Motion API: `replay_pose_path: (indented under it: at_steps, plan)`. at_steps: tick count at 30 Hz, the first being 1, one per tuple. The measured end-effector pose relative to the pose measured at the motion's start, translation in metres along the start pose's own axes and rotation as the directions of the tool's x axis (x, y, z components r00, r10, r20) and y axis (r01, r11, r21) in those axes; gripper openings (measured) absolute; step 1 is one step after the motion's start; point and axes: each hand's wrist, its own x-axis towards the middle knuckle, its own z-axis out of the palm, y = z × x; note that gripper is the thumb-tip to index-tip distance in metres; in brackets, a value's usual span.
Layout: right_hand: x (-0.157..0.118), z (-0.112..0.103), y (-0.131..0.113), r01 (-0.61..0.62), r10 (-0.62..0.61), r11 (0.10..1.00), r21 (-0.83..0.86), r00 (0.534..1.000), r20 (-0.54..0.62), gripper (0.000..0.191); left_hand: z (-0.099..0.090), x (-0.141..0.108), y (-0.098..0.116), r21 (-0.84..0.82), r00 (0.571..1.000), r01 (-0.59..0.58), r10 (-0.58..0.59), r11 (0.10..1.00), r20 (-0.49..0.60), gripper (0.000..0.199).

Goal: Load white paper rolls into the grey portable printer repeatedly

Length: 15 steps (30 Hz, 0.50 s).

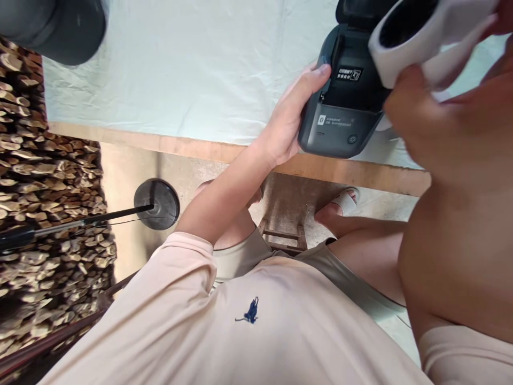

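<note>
Watching remotely, I am seeing my left hand (290, 109) gripping the dark device (334, 133) by the near edge of the surface (188, 69); its lid (363, 12) is already standing open; my blurred right hand (425, 115) is grasping a white roll (411, 56) near the bay (348, 93), not yet inside.

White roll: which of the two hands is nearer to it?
Right. The right hand holds the white roll; the left hand grips the left side of the dark device, apart from the roll.
</note>
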Motion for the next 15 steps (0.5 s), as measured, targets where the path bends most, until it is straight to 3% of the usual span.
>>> replay_pose_path:
  at_steps: [1, 4, 8, 11, 15]
  plan:
    - [-0.001, 0.0, -0.007, 0.072, -0.073, 0.989, -0.126, 0.997, -0.001, 0.041, 0.0, 0.0, -0.001, 0.038, 1.0, -0.03, 0.03, 0.999, 0.007, 0.026]
    - [-0.002, 0.0, -0.011, 0.133, -0.124, 0.91, -0.392, 0.991, 0.047, 0.044, 0.001, 0.0, -0.002, 0.193, 0.995, -0.1, 0.096, 0.976, 0.032, 0.02]
    - [0.001, 0.004, 0.0, 0.172, -0.163, 0.844, -0.509, 0.985, 0.063, 0.035, 0.002, -0.001, 0.0, 0.372, 0.996, -0.094, 0.086, 0.924, 0.037, 0.021]
    - [0.0, 0.006, 0.003, 0.219, -0.219, 0.857, -0.466, 0.974, 0.055, 0.032, 0.001, 0.0, 0.0, 0.337, 0.997, -0.071, 0.066, 0.939, 0.027, 0.021]
    - [-0.004, 0.009, 0.002, 0.188, -0.216, 0.818, -0.544, 0.976, 0.012, 0.031, -0.002, 0.0, -0.001, 0.123, 0.998, -0.045, 0.039, 0.991, 0.053, 0.021]
